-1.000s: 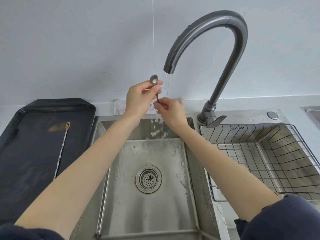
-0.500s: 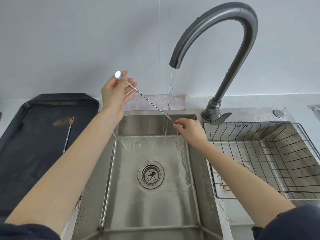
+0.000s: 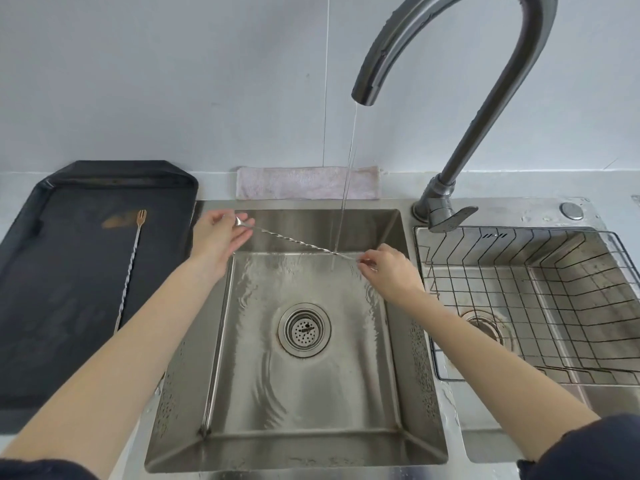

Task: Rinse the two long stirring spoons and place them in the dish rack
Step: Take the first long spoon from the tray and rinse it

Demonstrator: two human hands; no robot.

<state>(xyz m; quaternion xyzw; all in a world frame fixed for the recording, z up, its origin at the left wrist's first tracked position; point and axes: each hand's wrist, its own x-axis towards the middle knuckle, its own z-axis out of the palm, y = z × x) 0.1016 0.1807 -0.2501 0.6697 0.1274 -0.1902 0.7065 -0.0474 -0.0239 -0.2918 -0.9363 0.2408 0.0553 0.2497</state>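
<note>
1. Spoon, long with a twisted stem, stretched nearly level across the far part of the sink, held at both ends.
2. Left hand: fingers pinch the spoon's left end at the sink's far-left corner.
3. Right hand: fingertips closed on the spoon's right end, near the sink's far-right side.
4. Water stream falls from the faucet and meets the stem just left of the right hand; a wet sheet runs down the basin toward the drain.
5. Second spoon, fork-tipped, lies on the dark tray left of the sink, untouched.
6. Wire dish rack sits in the right basin; no utensil visible in it.
7. Pink cloth lies on the desk behind the sink.
</note>
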